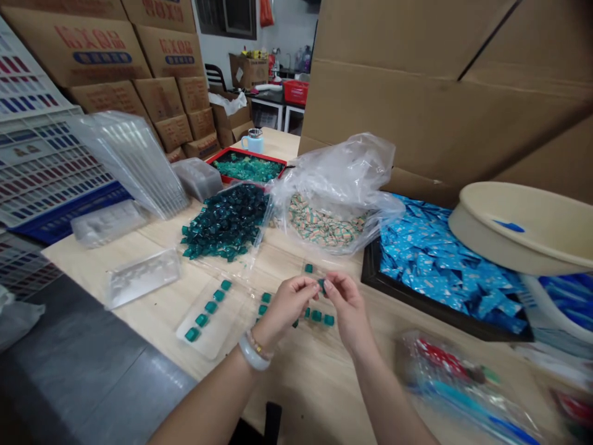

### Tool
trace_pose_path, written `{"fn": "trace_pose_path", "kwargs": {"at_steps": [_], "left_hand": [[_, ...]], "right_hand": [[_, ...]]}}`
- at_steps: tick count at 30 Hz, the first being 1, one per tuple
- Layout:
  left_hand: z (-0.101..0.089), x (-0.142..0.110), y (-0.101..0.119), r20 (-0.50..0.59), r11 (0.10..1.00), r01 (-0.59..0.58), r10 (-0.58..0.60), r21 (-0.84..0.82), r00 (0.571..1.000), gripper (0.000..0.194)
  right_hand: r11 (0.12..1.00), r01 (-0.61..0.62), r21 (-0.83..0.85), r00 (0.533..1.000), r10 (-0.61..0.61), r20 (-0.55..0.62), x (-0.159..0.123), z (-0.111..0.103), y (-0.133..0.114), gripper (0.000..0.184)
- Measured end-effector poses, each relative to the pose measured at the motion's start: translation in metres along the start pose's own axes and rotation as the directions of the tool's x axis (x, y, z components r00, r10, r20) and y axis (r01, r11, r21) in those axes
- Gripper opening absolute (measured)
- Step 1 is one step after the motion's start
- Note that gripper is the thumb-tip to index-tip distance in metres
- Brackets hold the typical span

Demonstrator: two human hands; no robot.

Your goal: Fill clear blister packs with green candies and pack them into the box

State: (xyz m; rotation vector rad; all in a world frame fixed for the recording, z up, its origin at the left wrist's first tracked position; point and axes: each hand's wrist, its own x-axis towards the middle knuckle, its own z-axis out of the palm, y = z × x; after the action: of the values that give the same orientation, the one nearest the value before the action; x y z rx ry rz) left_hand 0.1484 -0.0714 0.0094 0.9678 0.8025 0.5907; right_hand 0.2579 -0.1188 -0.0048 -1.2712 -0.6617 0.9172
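A: What's on the far left of the wooden table [296,395]?

B: A white plastic crate [37,161] stands there, with a fan of clear plastic trays [132,164] leaning beside it and cardboard boxes [106,55] stacked behind.

A: And moving right?

B: A flat clear tray [204,321] lies on the table with 5 teal pods [206,313] in a diagonal row. Past it, a big heap of dark teal pods [225,221] sits on a plastic sheet, and behind that is a red tray of green pods [248,167], with a mug [253,141] farther back.

A: Where are the hands?

B: In the middle, low over the table. The left hand [287,306], with a pale bangle [254,357] on its wrist, and the right hand [348,306] are both pinched nearly shut, their fingertips meeting on 1 small teal pod [321,284]. The fingers partly hide it, so it's held up between them, above the table. Loose teal pods [316,315] lie just below.

A: What's to the right of them?

B: A plastic bag of speckled sachets [324,222] sits farther back, then a black tray of blue sachets [445,266] with a beige basin [519,225] tilted at its edge. At the lower right, a plastic packet [463,383] is too blurred to make out.
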Motion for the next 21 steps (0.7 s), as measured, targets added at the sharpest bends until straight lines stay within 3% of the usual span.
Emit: {"fn": "trace_pose_path", "kwargs": {"at_steps": [3,6,9,14,18,21], "left_hand": [[-0.004,-0.002,-0.008,0.047,0.988,0.130,-0.126,-0.081,0.991,0.019],[-0.007,0.003,-0.015,0.095,0.967,0.211,-0.199,-0.145,0.975,0.017],[-0.005,0.013,-0.019,0.060,0.981,0.190,-0.189,-0.026,0.980,0.017],[-0.005,0.026,-0.018,-0.067,0.988,0.005,0.006,0.154,0.998,0.010],[-0.009,0.030,-0.022,-0.087,0.991,0.005,0.006,0.131,0.996,0.011],[-0.010,0.030,-0.024,-0.082,0.999,0.017,-0.013,0.051,0.997,0.013]], "right_hand": [[0.982,0.020,-0.186,0.996,-0.004,0.085,-0.010,-0.014,0.006,0.014],[0.981,-0.170,-0.093,0.976,0.181,0.123,-0.013,-0.025,0.010,0.022],[0.958,-0.285,0.023,0.951,0.280,0.128,-0.009,-0.029,0.013,0.020],[0.973,-0.229,-0.004,0.972,0.229,0.053,-0.001,-0.025,0.014,0.021],[0.976,-0.152,-0.155,0.981,0.168,0.097,-0.002,-0.019,0.017,0.024],[0.967,-0.096,-0.236,0.991,0.115,0.067,-0.004,-0.018,0.021,0.024]]}}
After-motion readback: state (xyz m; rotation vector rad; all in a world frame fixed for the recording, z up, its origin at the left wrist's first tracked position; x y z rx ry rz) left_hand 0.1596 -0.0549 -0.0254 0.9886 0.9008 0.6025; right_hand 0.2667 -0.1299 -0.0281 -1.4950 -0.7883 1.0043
